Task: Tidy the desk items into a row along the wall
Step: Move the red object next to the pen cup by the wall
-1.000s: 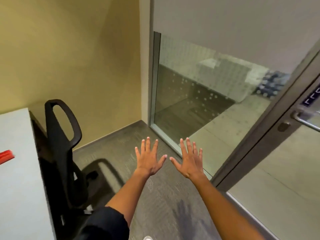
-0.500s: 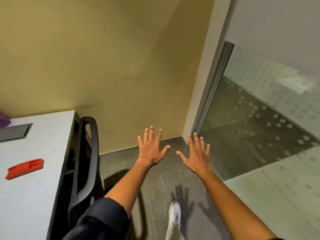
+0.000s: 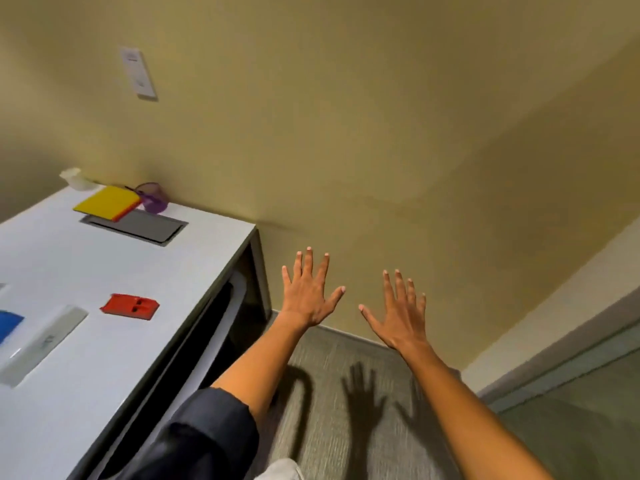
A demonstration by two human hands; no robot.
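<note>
A white desk (image 3: 104, 258) fills the left side against a tan wall. On it lie a red block (image 3: 130, 306), a flat grey-white bar (image 3: 41, 341) and a blue item (image 3: 8, 325) cut off at the left edge. Near the wall sit a yellow pad (image 3: 105, 203), a purple cup (image 3: 154, 199) and a small white cup (image 3: 77, 179). My left hand (image 3: 306, 294) and my right hand (image 3: 398, 315) are held out open, fingers spread, to the right of the desk above the floor. Neither touches anything.
A grey cable hatch (image 3: 145, 226) is set into the desk top. A white wall plate (image 3: 138, 72) hangs on the wall above. A dark chair back (image 3: 221, 327) stands under the desk's right edge. Grey carpet (image 3: 346, 410) covers the floor, with a glass panel at the far right.
The view has swung left from the glass door toward the desk, bringing more desk items into sight. Both hands stay open and spread in front of me.
</note>
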